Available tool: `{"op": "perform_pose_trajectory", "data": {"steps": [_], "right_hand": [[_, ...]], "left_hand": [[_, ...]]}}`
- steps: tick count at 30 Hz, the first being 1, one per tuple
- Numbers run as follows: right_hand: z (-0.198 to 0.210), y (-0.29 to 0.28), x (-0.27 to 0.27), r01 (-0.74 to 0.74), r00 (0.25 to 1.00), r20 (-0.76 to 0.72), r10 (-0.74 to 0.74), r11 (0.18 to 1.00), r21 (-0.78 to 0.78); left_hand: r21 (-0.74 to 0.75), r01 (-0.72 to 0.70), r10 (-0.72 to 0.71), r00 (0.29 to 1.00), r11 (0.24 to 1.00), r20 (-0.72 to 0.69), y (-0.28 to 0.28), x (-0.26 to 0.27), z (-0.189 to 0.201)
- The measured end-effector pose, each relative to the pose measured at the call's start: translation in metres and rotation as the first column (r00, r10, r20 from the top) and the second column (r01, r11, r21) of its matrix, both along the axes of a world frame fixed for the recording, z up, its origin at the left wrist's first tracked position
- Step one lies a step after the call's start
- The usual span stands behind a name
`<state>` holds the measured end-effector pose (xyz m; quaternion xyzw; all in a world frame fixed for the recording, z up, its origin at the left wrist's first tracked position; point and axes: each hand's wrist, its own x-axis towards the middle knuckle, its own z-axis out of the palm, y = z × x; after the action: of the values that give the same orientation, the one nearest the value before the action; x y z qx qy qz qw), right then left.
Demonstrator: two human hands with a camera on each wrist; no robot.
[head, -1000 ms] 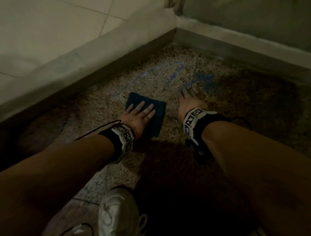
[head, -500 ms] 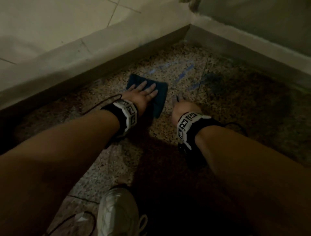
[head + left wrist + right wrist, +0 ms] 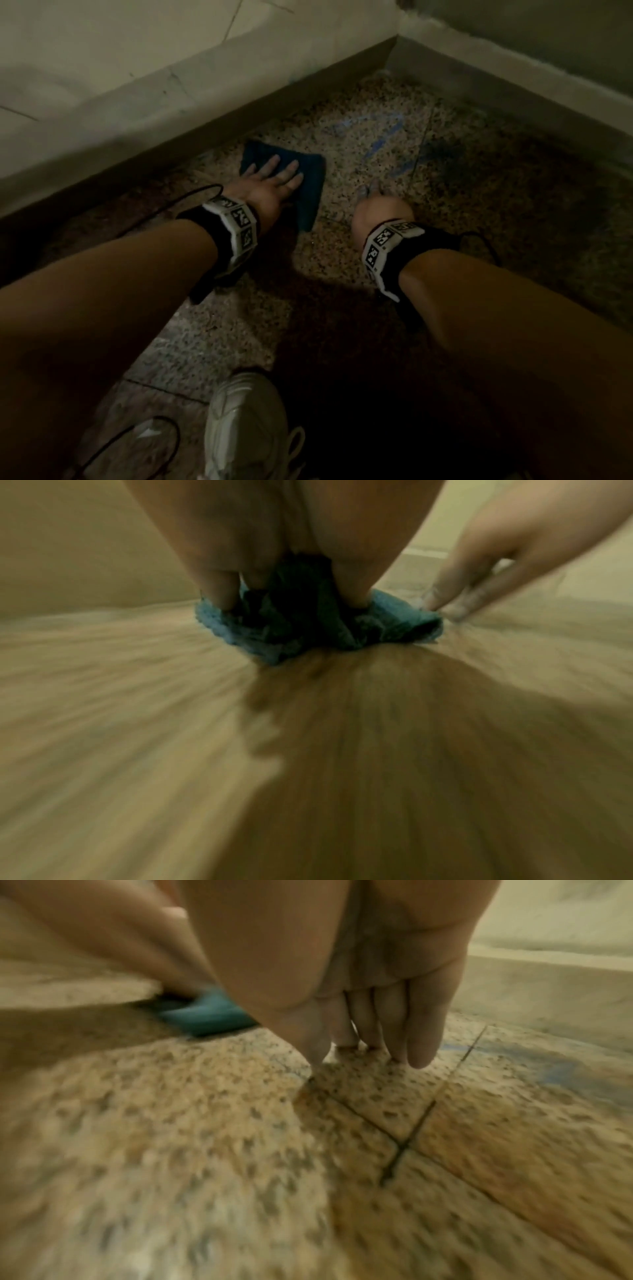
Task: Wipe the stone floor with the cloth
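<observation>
The left hand (image 3: 270, 186) lies flat on the cloth (image 3: 310, 181), fingers spread and straight, pressing it down onto the stone floor (image 3: 342, 260); in the left wrist view the fingertips (image 3: 219, 593) sink into the bunched teal fabric, so the grip is an open-palmed press, not a pinch. The cloth is a dark teal folded square, its far corner close to the pale curb (image 3: 171, 102) that edges the floor on the left. Just beside the cloth, on its right, the right hand (image 3: 380, 209) props on the bare stone, its straight fingers (image 3: 394, 1031) touching down near a crossing of dark joint lines (image 3: 400, 1145); it holds nothing. Beyond the cloth, toward the corner where the two curbs meet, faint blue streaks (image 3: 383, 137) mark the speckled stone, though the dim light makes it hard to say whether they are wet or dry. Both wrists wear black bands with white coded tags (image 3: 239, 222). Nearer than the cloth, a white sneaker (image 3: 246, 425) stands on the floor.
</observation>
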<state>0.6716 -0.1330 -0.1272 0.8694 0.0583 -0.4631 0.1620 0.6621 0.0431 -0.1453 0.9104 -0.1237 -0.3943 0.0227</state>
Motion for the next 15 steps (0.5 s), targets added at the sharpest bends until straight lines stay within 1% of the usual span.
{"op": "perform_pose_trajectory", "data": {"steps": [3,5,8,11,12,13,15], "right_hand": [[0.001,0.006,0.002,-0.064,0.997,-0.040,0.062,0.996,-0.066],[0.005,0.010,0.001,-0.167,0.983,-0.096,0.156,0.979,-0.114],[0.013,0.017,0.004,-0.328,0.937,-0.197,0.288,0.919,-0.218],[0.007,0.019,0.007,-0.436,0.889,-0.268,0.371,0.865,-0.247],[0.006,0.019,0.006,-0.458,0.879,-0.274,0.390,0.852,-0.254],[0.005,0.018,0.005,-0.452,0.883,-0.259,0.391,0.858,-0.245],[0.006,0.017,0.003,-0.372,0.922,-0.202,0.331,0.904,-0.213]], "left_hand": [[0.045,-0.034,0.035,0.999,0.998,-0.025,0.025,-0.031,0.004],[0.068,-0.044,0.045,0.999,0.997,-0.023,0.035,-0.045,0.006],[0.065,-0.038,0.039,0.999,0.997,-0.012,0.041,-0.046,0.009],[0.077,-0.003,0.004,1.000,0.997,-0.017,0.043,-0.031,0.013],[0.084,0.001,0.000,1.000,0.997,-0.014,0.043,-0.026,0.014],[0.090,0.004,-0.003,1.000,0.996,-0.004,0.042,-0.019,0.014],[0.101,0.002,-0.003,1.000,0.995,0.014,0.036,-0.002,0.014]]}}
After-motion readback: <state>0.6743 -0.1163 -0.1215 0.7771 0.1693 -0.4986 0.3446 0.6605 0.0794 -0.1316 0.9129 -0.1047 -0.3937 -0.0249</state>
